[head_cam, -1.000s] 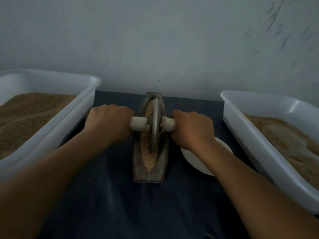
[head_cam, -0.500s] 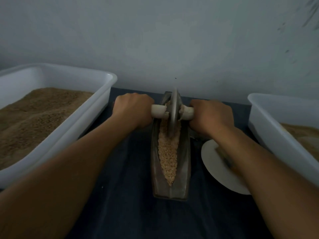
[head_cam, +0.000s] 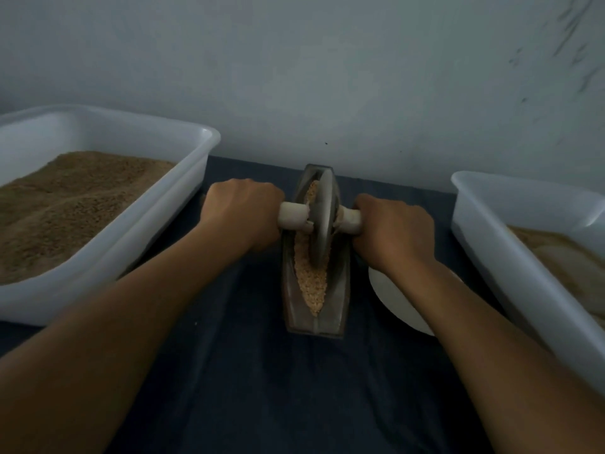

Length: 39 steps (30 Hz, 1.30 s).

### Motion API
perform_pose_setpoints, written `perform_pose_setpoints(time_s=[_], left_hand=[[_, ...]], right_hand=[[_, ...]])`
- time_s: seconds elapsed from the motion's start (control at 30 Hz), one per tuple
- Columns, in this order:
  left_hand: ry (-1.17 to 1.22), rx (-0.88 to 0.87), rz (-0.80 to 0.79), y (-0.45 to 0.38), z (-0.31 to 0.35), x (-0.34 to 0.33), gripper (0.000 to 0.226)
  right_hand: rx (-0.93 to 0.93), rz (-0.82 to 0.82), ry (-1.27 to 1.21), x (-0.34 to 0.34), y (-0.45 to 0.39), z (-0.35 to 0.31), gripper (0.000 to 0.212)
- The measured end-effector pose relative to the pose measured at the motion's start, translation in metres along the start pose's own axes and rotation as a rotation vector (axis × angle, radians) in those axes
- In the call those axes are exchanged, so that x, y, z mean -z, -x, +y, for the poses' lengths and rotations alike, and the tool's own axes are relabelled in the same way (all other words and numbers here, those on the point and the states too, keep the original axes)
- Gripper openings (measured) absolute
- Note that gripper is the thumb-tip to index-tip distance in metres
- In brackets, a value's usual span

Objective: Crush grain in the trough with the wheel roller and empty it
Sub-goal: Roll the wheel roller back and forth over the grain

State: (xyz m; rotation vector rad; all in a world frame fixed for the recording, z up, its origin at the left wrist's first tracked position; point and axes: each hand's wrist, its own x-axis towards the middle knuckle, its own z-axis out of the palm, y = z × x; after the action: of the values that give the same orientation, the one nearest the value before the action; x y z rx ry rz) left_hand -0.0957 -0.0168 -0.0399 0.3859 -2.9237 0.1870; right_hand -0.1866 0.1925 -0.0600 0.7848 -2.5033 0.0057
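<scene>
A narrow boat-shaped metal trough (head_cam: 340, 309) lies lengthwise on the dark cloth at the centre. Pale crushed grain (head_cam: 312, 286) fills its groove. The grey wheel roller (head_cam: 322, 221) stands upright in the groove, around the middle to far part of the trough. Its pale axle handle sticks out on both sides. My left hand (head_cam: 242, 214) grips the left handle end, and my right hand (head_cam: 393, 231) grips the right end. Both fists hide most of the handle.
A white tub (head_cam: 131, 244) holding brown grain stands at the left. A second white tub (head_cam: 491, 244) with brownish grain stands at the right. A white plate (head_cam: 399, 306) lies under my right forearm beside the trough. A grey wall rises close behind.
The wheel rolled from mid-trough to the far end, then back toward me to around the middle. Both hands kept their grip on the handle.
</scene>
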Motion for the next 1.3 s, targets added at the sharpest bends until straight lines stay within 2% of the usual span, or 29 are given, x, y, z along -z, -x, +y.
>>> perform_pose_setpoints(time_s=[0.3,0.5,0.77,1.03,1.3], left_hand=[[0.06,-0.055,-0.068,0.031,-0.006,0.006,0.028],[0.063,-0.041,-0.096,0.03,-0.004,0.008,0.027],[-0.006,-0.026,0.036,0.002,0.001,0.0,0.023],[0.011,-0.001,0.054,-0.04,-0.003,-0.009,0.021],[0.038,0.024,0.154,-0.039,-0.005,-0.021,0.018]], right_hand=[[0.084,0.116,-0.009,0.031,0.04,-0.006,0.023],[0.096,0.103,0.012,0.028,0.037,-0.004,0.021],[0.027,-0.036,-0.056,0.002,-0.003,0.005,0.019],[-0.011,-0.114,-0.056,-0.009,-0.041,0.01,0.019],[-0.01,-0.041,-0.051,-0.015,-0.046,0.01,0.015]])
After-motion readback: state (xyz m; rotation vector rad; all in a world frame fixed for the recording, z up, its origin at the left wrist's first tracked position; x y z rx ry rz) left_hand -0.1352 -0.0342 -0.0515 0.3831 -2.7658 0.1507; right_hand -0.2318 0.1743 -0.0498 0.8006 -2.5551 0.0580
